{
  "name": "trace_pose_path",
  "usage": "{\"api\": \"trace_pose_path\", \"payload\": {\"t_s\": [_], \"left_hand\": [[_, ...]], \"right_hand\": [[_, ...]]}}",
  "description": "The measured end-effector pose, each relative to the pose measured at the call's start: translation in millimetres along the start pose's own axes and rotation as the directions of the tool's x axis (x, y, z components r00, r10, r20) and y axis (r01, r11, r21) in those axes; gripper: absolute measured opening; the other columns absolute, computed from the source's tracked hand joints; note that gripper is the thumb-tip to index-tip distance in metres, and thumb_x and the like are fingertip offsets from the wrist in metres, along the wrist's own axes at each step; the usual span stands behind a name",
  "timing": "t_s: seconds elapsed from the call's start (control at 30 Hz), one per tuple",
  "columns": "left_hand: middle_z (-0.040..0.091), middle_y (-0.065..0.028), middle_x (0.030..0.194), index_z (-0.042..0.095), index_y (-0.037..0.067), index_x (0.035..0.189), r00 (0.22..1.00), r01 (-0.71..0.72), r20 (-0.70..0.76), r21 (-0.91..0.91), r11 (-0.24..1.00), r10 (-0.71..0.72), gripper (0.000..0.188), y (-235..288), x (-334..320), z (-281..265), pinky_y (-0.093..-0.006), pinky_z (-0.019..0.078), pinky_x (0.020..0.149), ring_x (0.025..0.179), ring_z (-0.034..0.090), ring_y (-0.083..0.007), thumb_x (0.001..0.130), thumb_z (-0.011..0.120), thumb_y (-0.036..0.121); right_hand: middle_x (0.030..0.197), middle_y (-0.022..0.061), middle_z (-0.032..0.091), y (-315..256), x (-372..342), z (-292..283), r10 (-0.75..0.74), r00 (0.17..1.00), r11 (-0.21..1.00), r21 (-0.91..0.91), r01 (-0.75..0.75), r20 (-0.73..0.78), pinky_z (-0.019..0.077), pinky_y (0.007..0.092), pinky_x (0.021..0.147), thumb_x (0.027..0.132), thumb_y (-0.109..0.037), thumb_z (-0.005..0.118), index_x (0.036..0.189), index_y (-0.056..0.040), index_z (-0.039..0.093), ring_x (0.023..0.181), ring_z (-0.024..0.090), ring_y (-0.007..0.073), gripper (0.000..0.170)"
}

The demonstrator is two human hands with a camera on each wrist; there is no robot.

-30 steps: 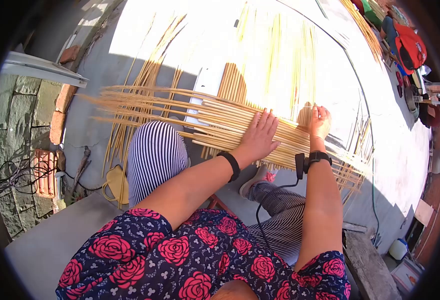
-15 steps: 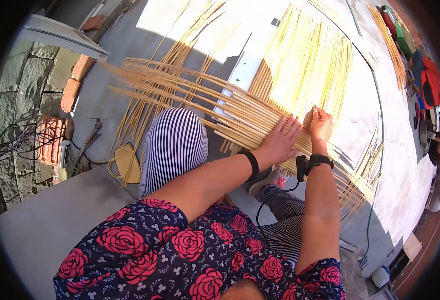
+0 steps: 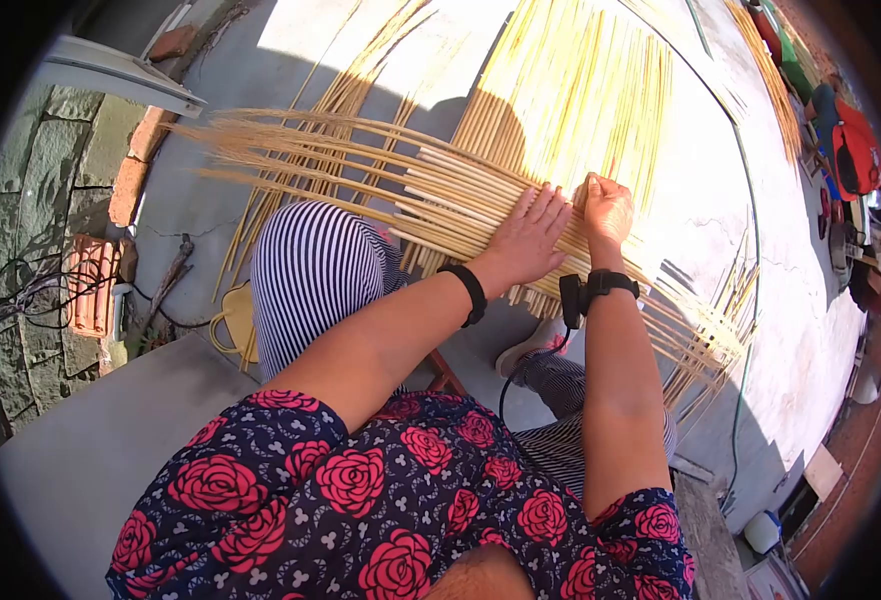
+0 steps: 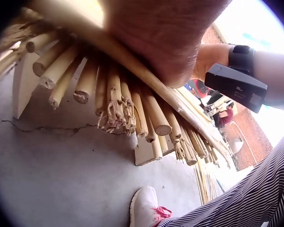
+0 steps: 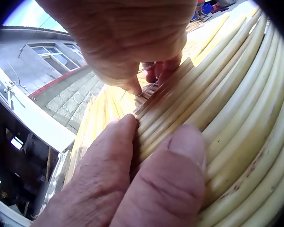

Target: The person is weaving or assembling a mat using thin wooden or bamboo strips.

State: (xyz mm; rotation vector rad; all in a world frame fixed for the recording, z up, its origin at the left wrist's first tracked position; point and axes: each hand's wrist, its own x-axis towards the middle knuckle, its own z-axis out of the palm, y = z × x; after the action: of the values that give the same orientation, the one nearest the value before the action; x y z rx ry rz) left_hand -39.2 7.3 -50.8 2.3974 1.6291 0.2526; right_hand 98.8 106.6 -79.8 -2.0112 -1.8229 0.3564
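Observation:
My left hand (image 3: 530,237) lies with fingers extended across a crosswise bundle of pale stalks (image 3: 445,190). Close beside it at the bundle's far edge, my right hand (image 3: 610,212) has curled fingers. In the right wrist view that hand (image 5: 128,40) pinches what looks like a thin strand, partly hidden, while the left hand's thumb (image 5: 170,182) and fingers press the stalks (image 5: 232,109). Cut stalk ends (image 4: 111,92) stick out below my left palm (image 4: 156,35) in the left wrist view. Beyond the bundle, a row of stalks (image 3: 580,90) extends away in sunlight.
Loose stalks (image 3: 345,95) lie at the far left and more (image 3: 725,320) at the right. A striped knee (image 3: 310,270) is left of my hands, with a yellow bag (image 3: 237,320) beside it. A hose (image 3: 750,220) runs along the right.
The head view has shifted. My right hand has come nearer my left, its fingers more curled than a second ago. The left hand stays on the bundle.

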Motion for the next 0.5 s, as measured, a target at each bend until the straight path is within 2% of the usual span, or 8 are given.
{"api": "trace_pose_path", "payload": {"t_s": [0.03,0.13,0.23,0.27,0.5], "left_hand": [[0.026,-0.0173,0.149,0.028,0.001,0.142,1.000,-0.011,0.003,0.004,1.000,0.011,0.073,0.2,-0.1,-0.3,-0.0469,0.0069,0.114,0.141,0.015,-0.0318,0.090,0.043,0.050],[0.027,-0.0175,0.148,0.027,0.000,0.142,0.999,-0.034,0.005,0.007,0.999,0.034,0.073,2.9,0.6,2.9,-0.0466,0.0074,0.114,0.140,0.016,-0.0319,0.090,0.043,0.049],[0.027,-0.0174,0.148,0.027,0.000,0.142,0.999,-0.032,0.005,0.022,0.999,0.032,0.073,5.1,3.4,5.1,-0.0465,0.0074,0.114,0.140,0.016,-0.0313,0.090,0.043,0.049],[0.027,-0.0175,0.148,0.027,0.000,0.142,0.999,-0.031,0.031,0.028,0.999,0.031,0.073,5.2,3.9,3.6,-0.0464,0.0071,0.114,0.141,0.016,-0.0307,0.090,0.043,0.049],[0.028,-0.0177,0.148,0.029,-0.001,0.141,0.998,-0.050,-0.023,0.027,0.998,0.050,0.072,4.1,2.2,11.1,-0.0465,0.0088,0.114,0.140,0.017,-0.0311,0.091,0.041,0.049]], "right_hand": [[0.099,0.0131,0.063,2.0,-0.8,-1.4,-0.005,1.000,1.000,0.025,0.005,0.000,0.0462,0.0395,0.085,0.085,-0.031,0.062,0.094,-0.0165,0.072,0.096,0.057,0.0294,0.020],[0.100,0.0140,0.062,26.6,5.0,8.3,0.033,0.989,0.937,0.341,-0.081,0.145,0.0469,0.0384,0.084,0.085,-0.028,0.063,0.094,-0.0113,0.071,0.096,0.058,0.0295,0.021],[0.100,0.0147,0.062,23.0,-10.4,-3.8,-0.077,0.995,0.912,0.399,0.098,-0.068,0.0474,0.0375,0.083,0.084,-0.026,0.064,0.094,-0.0071,0.070,0.094,0.059,0.0300,0.022],[0.102,0.0146,0.062,14.7,-17.8,-12.4,-0.057,0.994,0.940,0.330,0.086,-0.098,0.0476,0.0367,0.084,0.084,-0.025,0.064,0.093,-0.0073,0.071,0.095,0.059,0.0297,0.021],[0.100,0.0161,0.065,9.8,-59.2,-14.3,-0.064,0.977,0.933,0.336,0.131,-0.202,0.0473,0.0388,0.087,0.085,-0.022,0.062,0.093,-0.0072,0.071,0.096,0.061,0.0316,0.019]]}}
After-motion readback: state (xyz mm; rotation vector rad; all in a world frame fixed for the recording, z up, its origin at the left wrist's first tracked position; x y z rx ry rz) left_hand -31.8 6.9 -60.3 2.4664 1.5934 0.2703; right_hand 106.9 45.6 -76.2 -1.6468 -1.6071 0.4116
